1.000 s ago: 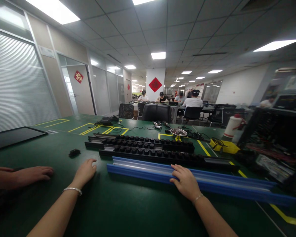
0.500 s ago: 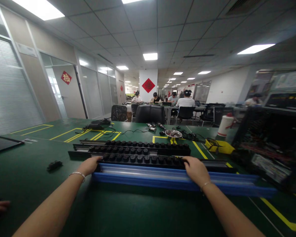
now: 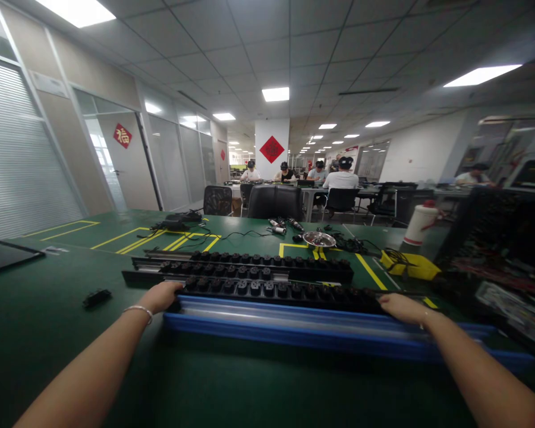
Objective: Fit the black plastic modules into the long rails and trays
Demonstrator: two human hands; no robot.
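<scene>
Across the green table lies a black socket strip [image 3: 267, 289] with a row of round outlets. Right in front of it, on the near side, is a long blue channel rail [image 3: 267, 321] with a shiny inner face. At the strip's left end, my left hand [image 3: 161, 296] has its fingers closed over the edge. My right hand [image 3: 403, 307] grips near the other end of the outlet row, its fingers curled and partly hidden. Behind are more black rails with outlets [image 3: 232, 271], lying parallel.
A small black part [image 3: 97, 298] lies to the left, near a dark flat panel [image 3: 9, 258]. Further back are a metal dish [image 3: 320, 239], cables, a yellow box [image 3: 410, 265] and a white bottle [image 3: 420, 223]. Dark equipment stands at right. People sit at distant tables.
My right hand has moved right along the strip, and more outlets show between my hands. My left hand keeps its place. Another person's hand at the lower left has gone from view.
</scene>
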